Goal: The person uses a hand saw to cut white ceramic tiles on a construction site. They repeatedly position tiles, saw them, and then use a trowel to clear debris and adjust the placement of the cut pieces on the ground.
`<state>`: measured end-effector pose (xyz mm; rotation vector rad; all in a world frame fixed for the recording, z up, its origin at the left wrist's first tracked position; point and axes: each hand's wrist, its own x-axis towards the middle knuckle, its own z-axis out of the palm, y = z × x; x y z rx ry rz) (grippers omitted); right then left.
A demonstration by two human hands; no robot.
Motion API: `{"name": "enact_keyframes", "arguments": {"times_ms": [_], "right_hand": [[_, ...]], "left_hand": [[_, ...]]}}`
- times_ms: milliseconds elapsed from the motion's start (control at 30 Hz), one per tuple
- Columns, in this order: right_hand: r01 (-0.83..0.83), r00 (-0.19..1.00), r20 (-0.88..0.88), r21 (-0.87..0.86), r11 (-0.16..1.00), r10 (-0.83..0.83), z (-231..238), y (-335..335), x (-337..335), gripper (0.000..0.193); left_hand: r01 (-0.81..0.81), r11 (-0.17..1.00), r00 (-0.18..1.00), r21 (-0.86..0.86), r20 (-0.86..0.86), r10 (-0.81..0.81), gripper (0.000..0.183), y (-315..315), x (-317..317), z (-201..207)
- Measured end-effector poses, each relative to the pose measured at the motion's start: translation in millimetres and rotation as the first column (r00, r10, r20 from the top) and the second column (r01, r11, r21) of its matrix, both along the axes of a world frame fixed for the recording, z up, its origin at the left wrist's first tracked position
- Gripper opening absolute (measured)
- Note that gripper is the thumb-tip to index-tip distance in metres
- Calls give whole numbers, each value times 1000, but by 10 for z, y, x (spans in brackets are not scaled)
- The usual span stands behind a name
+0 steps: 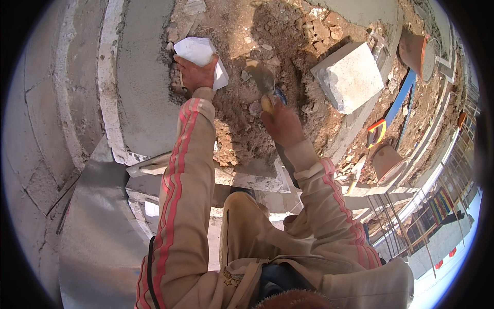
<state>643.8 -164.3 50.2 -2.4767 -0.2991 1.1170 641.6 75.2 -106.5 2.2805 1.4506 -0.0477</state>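
Note:
My left hand point(197, 73) is closed around a white angular lump point(194, 50), possibly stone, at the edge of the rubble beside a smooth grey mortar strip point(143, 77). To its right, my right hand point(284, 124) grips a trowel point(262, 77) by its wooden handle. The trowel's dirty blade points away from me, over loose brown soil and rubble point(231, 67). Something dark blue point(280, 95) shows beside the handle, too small to name. Farther right, a pale square-cut block point(351, 77) rests on the ground, apart from both hands.
At the right lie a blue-bladed handsaw point(401, 98) with an orange and yellow handle and two buckets point(411, 51), point(387, 164). Broken stones point(321, 31) are heaped at the back. A grey metal sheet point(98, 221) leans at the lower left. Thin rods point(396, 219) stand lower right.

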Motion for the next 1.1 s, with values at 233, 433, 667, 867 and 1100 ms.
{"name": "enact_keyframes", "arguments": {"times_ms": [233,433,667,867,1100], "right_hand": [[31,995,94,72,997,-38,28,-39,40,51],[58,997,43,39,998,-59,69,-53,67,54],[61,997,49,50,997,-64,-54,-81,146,56],[75,994,73,33,997,-78,-42,-53,88,58],[74,958,258,192,979,-122,-234,-86,-69,54]], "left_hand": [[59,998,998,-38,9,-59,137,-5,76,20],[-10,997,1000,-75,-14,9,133,-63,74,149],[-29,995,999,-100,-41,25,133,-100,103,88],[-12,992,998,-126,64,20,131,55,0,85],[-19,960,892,-279,430,142,113,294,-317,22]]}}
